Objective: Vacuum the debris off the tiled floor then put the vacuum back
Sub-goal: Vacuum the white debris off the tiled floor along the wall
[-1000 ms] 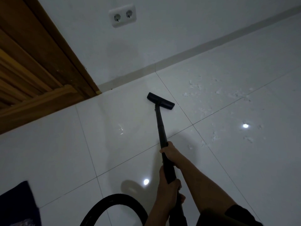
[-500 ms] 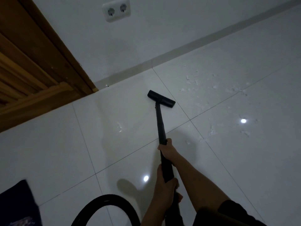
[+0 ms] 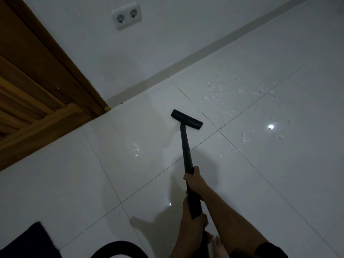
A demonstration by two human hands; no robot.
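Ahead of the fingers [image 3: 186, 178] lies the nozzle [image 3: 187, 119]; left hand [image 3: 193, 222] and right hand [image 3: 197, 181] grip its wand [image 3: 186, 148].

A: Entry one, the item in the left hand [image 3: 189, 228] and right hand [image 3: 196, 181]?
B: Listed as vacuum wand [image 3: 186, 151]: plain black. Its floor head [image 3: 187, 119], beyond the right hand: black.
A: The ground beneath them?
B: A tiled floor [image 3: 74, 183]: glossy white, thin dark grout lines in a grid. Scattered debris [image 3: 214, 88], beyond and rightward of the right hand: white flecks.
A: Leftward of the left hand?
B: A door frame [image 3: 37, 58]: brown wood, grained. One socket [image 3: 126, 15]: white. One wall [image 3: 176, 38]: pale grey. One hose [image 3: 119, 246], nearer than the left hand: black.
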